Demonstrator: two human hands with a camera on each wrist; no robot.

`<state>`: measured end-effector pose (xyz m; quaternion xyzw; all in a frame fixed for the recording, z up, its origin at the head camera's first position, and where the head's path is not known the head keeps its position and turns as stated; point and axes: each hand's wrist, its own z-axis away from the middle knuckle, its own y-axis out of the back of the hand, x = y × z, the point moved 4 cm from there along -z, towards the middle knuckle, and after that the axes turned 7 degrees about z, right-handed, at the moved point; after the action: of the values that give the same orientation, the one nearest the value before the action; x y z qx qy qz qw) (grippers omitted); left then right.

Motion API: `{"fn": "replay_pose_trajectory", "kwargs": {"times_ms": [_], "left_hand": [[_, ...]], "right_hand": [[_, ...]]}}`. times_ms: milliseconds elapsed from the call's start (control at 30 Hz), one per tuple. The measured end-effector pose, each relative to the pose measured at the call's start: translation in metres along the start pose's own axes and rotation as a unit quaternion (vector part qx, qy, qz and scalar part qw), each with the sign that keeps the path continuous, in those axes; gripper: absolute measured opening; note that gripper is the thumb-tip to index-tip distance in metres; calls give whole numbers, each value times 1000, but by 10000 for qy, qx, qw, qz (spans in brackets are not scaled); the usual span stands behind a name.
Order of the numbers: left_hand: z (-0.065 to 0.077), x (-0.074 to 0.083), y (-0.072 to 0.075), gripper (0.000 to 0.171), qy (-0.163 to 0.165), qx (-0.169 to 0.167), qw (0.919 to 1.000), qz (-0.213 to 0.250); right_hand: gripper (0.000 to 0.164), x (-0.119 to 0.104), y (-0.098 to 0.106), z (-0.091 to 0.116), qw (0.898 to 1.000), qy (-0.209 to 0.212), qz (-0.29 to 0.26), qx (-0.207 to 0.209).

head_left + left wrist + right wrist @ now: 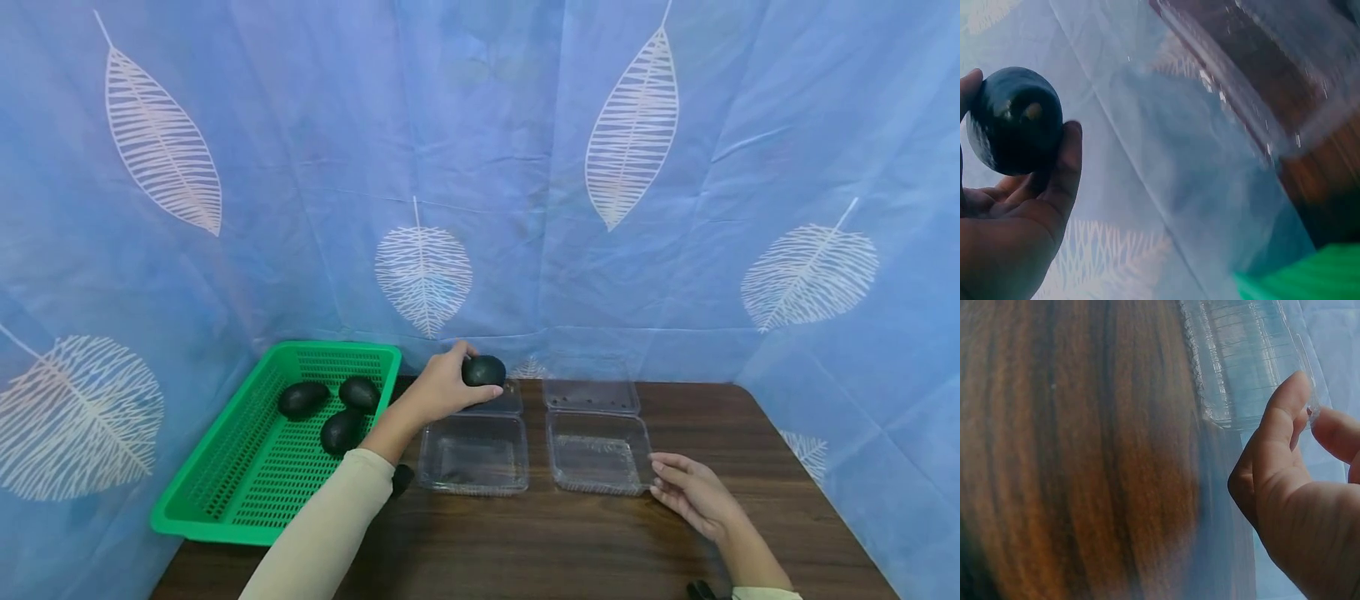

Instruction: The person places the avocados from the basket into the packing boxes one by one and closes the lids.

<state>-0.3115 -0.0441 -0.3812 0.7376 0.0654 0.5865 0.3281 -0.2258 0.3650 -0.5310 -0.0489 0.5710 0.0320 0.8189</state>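
Now, at the far left, a green basket (pixel 225 492) is holding three dark avocados (pixel 303 400). Just right of it, the left hand (pixel 438 387) is grasping another avocado (pixel 483 370) above the left clear container (pixel 474 454). Farther right, the right hand (pixel 693 492) is lying relaxed, fingertips touching the near right corner of the right clear container (pixel 597 450).

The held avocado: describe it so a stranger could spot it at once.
On the wooden table, right of the green basket, stand two clear open boxes. Above the left box, the left hand grips a dark avocado. It is the only avocado outside the basket.
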Motion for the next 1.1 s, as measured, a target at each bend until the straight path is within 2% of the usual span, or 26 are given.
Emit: {"fn": "replay_pose_trajectory", "kwargs": {"times_ms": [233,433,633,800,967,1100], "left_hand": [[-11,2,-32,73,-162,-221,9994,195],[-19,6,-55,69,-227,-181,9994,182],[-28,13,-82,70,-65,-186,9989,424],[-36,18,-108,67,63,-220,9985,490],[-41,23,-133,68,404,-241,9969,628],[-44,25,-148,71,613,-246,9954,698]], "right_hand": [[34,-1,-1,2,10000,-12,44,7],[46,-2,-4,2,9999,-39,107,11],[42,0,-3,4,9998,-121,116,120],[45,0,-2,2,9998,-96,144,48],[43,2,-1,3,9998,-74,139,-79],[40,3,-2,2,9997,-37,107,-194]]}}
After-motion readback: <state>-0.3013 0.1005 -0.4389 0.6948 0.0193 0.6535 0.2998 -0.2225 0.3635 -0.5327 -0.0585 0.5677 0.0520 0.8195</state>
